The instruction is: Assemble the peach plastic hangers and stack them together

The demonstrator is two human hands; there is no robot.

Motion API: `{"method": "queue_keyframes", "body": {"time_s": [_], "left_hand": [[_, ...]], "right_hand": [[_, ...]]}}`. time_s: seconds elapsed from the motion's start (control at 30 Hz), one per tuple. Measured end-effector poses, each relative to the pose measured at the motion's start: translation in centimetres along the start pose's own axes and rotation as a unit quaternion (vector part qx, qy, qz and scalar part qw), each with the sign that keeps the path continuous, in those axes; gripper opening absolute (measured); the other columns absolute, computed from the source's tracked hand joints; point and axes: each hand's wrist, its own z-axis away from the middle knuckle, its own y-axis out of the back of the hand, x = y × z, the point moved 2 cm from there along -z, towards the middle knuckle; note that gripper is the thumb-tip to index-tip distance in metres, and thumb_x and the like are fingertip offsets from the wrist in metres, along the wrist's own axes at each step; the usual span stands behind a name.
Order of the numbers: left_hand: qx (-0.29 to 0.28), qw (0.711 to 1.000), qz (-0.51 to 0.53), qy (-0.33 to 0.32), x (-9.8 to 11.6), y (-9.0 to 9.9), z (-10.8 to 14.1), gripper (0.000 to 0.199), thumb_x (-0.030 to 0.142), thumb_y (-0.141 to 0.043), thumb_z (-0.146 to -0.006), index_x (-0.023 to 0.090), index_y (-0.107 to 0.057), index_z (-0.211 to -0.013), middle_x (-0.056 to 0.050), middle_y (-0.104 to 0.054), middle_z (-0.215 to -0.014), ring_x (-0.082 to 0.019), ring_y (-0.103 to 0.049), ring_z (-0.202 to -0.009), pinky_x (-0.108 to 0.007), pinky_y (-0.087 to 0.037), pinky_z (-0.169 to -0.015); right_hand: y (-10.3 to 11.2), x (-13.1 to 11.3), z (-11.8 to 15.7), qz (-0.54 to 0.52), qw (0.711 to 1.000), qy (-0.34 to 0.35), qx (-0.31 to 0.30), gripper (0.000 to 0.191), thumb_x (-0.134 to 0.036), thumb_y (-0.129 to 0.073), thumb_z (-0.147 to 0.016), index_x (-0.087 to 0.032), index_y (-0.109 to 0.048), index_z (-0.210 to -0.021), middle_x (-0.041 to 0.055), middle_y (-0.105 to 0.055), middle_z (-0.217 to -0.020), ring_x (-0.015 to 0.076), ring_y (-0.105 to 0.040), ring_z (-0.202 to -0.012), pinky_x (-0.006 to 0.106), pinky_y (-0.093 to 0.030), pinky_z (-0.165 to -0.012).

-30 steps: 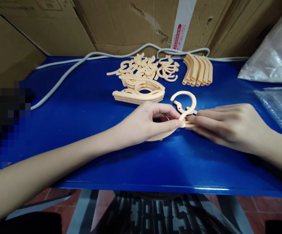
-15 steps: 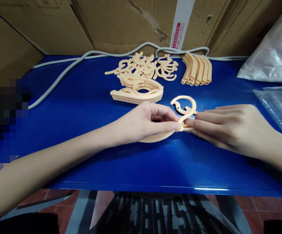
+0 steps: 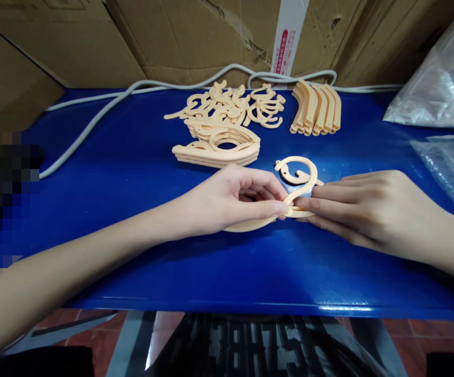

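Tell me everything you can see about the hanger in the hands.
The hanger is smooth, cream-coloured, seemingly plastic. Its hook extends away from the camera, opening left; a curved arm shows below the left hand, which pinches the hook's base. The right hand holds and largely hides the other side.

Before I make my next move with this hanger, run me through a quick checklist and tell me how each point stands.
1. Left hand pinching the hanger near the base of its hook: ok.
2. Right hand on the hanger's other side: ok.
3. Hook fully seated: cannot tell, fingertips cover the joint.
4. Loose piece behind the hook free of the right hand: cannot tell, they overlap in view.
5. Small curved parts in tidy order: not ok, they lie in a jumbled heap.
6. Cable clear of both hands: ok.
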Motion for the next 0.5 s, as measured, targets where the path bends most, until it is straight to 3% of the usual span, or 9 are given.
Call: {"method": "queue_keyframes", "body": {"time_s": [0.27,0.5], "left_hand": [[0.001,1.000,-0.028,-0.004,0.03,0.05,-0.05,0.003,0.019,-0.079,-0.093,0.016,-0.077,-0.093,0.000,-0.080,-0.089,-0.011,-0.074,-0.083,-0.021,-0.059,-0.082],[-0.006,0.999,-0.041,-0.013,-0.06,-0.01,0.01,0.005,0.019,-0.078,-0.095,0.015,-0.074,-0.094,0.000,-0.078,-0.089,-0.010,-0.072,-0.082,-0.019,-0.058,-0.078]], "right_hand": [[-0.10,-0.03,0.01,0.013,1.000,0.005,0.004,0.037,-0.027,-0.043,-0.118,-0.018,-0.079,-0.114,0.0041,-0.083,-0.087,0.0178,-0.073,-0.063,0.033,-0.048,-0.057],[-0.13,0.09,0.05,0.000,1.000,0.010,-0.005,0.039,-0.026,-0.042,-0.118,-0.017,-0.079,-0.111,0.0055,-0.084,-0.091,0.0178,-0.076,-0.069,0.031,-0.050,-0.059]]}}
